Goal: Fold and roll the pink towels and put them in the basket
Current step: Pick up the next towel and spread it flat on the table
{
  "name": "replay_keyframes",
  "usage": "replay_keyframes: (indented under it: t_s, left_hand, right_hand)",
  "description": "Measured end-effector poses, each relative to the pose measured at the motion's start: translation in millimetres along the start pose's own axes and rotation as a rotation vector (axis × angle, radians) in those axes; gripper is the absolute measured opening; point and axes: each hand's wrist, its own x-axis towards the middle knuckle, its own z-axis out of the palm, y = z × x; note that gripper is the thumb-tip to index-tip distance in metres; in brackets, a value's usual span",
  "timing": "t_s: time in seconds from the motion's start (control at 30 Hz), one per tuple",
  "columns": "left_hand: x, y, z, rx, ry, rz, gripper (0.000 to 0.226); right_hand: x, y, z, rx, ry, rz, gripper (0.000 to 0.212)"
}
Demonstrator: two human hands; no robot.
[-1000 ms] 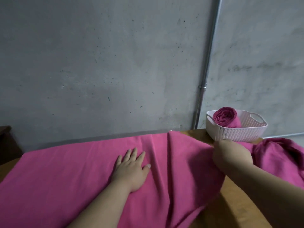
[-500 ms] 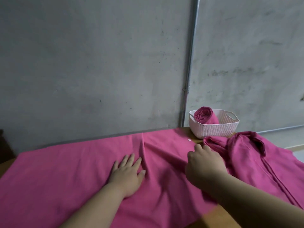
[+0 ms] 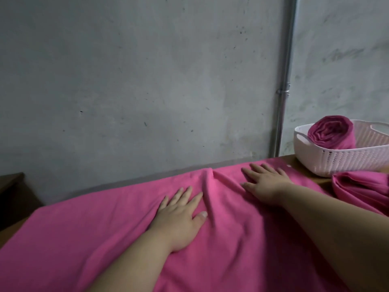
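Observation:
A large pink towel [image 3: 88, 234] lies spread over the table, with a raised crease running between my hands. My left hand [image 3: 181, 216] rests flat on it with straight fingers, just left of the crease. My right hand [image 3: 265, 182] presses flat on the towel near its far right corner. A white woven basket [image 3: 341, 161] stands at the back right and holds one rolled pink towel [image 3: 332, 133]. Another pink towel [image 3: 362, 188] lies crumpled in front of the basket.
A grey concrete wall rises right behind the table, with a metal pipe [image 3: 284, 81] running down it. Bare wooden table [image 3: 303, 167] shows between the towel and the basket. A dark piece of furniture [image 3: 12, 192] stands at the left.
My right hand let go of the towel's edge, moved toward the wall and now lies flat on the cloth. The view swung left, so the basket sits at the right edge.

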Motion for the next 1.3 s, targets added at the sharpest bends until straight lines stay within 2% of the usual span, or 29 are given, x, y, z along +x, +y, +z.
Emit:
replay_keyframes:
  t_s: [0.17,0.33,0.4,0.47,0.53,0.6,0.7,0.8,0.87,0.9,1.0,1.07,1.2,1.3]
  left_hand:
    - [18.3,-12.5,0.7,-0.009,0.012,-0.012,0.061]
    - [18.7,-16.4,6.8,-0.028,0.060,0.024,0.059]
    - [12.7,-16.4,7.9,-0.120,0.196,0.039,0.050]
    - [0.3,-15.2,9.1,-0.200,0.413,0.051,0.030]
    - [-20.7,-13.1,11.1,-0.184,0.491,0.084,0.038]
    - [-46.7,-12.5,17.7,-0.201,0.394,0.127,0.061]
    - [-88.9,-18.1,20.3,-0.192,0.166,0.021,0.092]
    - [-127.8,-18.7,17.6,-0.102,0.056,-0.110,0.104]
    - [-153.5,-17.5,16.6,-0.039,0.021,-0.187,0.106]
    - [-165.1,-16.3,17.6,-0.022,0.020,-0.210,0.107]
    - [-200.7,-10.4,22.1,-0.015,0.021,-0.245,0.108]
    - [-226.2,-5.1,26.9,-0.017,0.037,-0.251,0.107]
    - [-277.8,2.3,38.8,-0.088,0.129,-0.225,0.105]
    - [-305.4,-0.1,46.7,-0.208,0.232,-0.208,0.093]
  right_hand:
    - [19.1,29.0,-5.0,0.015,-0.005,0.124,0.077]
    - [21.0,35.1,1.3,0.029,0.049,0.120,0.077]
    - [13.7,33.3,1.3,0.115,0.178,0.022,0.068]
    - [-5.9,28.0,-2.8,0.205,0.365,-0.071,0.046]
    - [-33.9,18.5,-5.6,0.177,0.449,-0.078,0.032]
    - [-67.5,9.4,-1.4,0.079,0.388,-0.103,0.039]
    - [-120.0,10.9,17.1,-0.009,0.267,-0.100,0.056]
    - [-174.9,18.0,30.5,-0.049,0.163,-0.050,0.085]
    - [-211.6,18.0,34.3,-0.038,0.086,-0.023,0.090]
    - [-228.2,18.1,35.1,-0.028,0.045,-0.019,0.092]
    - [-271.6,18.0,35.7,-0.025,-0.046,-0.031,0.116]
    - [-297.0,17.6,38.8,-0.033,-0.077,-0.050,0.123]
    - [-347.2,19.3,48.3,-0.017,-0.063,-0.087,0.120]
    - [-374.5,27.0,52.8,0.018,-0.043,-0.115,0.117]
